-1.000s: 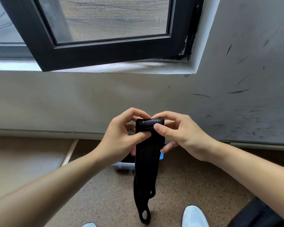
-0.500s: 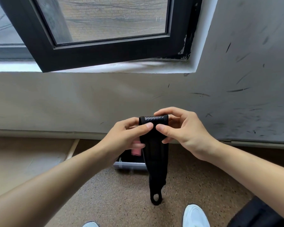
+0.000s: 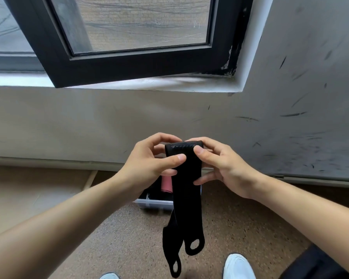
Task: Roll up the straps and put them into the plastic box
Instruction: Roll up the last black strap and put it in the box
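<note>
The speckled floor lies bare between the wall and my shoes, which the bottom edge cuts off. The black strap hangs in the air over it, its two looped tails dangling free. It hides most of the plastic box on the floor behind; I see only the near rim and left part. My left hand and right hand both pinch the strap's rolled top, thumbs in front and fingers curled behind. A pink roll peeks from the box, half covered.
</note>
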`<action>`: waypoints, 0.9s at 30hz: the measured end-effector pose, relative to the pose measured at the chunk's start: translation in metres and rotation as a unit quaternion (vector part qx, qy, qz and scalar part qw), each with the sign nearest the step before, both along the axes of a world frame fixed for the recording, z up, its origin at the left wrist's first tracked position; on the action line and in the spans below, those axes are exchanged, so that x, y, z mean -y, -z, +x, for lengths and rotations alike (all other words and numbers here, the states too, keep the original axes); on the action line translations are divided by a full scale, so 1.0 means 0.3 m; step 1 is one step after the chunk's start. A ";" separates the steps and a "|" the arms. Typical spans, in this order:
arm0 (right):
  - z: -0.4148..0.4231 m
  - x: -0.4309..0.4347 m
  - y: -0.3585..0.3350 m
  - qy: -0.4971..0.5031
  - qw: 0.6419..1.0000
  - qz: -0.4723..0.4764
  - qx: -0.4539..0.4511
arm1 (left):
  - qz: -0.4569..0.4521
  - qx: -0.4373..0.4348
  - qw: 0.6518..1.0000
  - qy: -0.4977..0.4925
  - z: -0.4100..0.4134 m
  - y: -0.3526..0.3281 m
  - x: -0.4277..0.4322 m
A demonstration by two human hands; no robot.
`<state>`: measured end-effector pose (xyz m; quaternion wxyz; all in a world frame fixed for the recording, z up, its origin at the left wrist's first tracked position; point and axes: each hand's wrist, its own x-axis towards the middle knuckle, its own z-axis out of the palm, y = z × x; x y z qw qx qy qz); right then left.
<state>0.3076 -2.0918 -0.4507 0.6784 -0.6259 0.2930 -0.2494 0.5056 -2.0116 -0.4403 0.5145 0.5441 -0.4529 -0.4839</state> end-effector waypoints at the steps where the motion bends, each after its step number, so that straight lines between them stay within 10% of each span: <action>1: 0.009 0.002 -0.005 -0.002 1.000 0.015 0.001 | -0.011 0.019 1.000 -0.007 0.001 0.003 0.003; 27: 0.204 0.178 -0.110 0.005 0.999 -0.009 0.045 | 0.067 0.017 0.997 -0.033 0.127 -0.117 0.131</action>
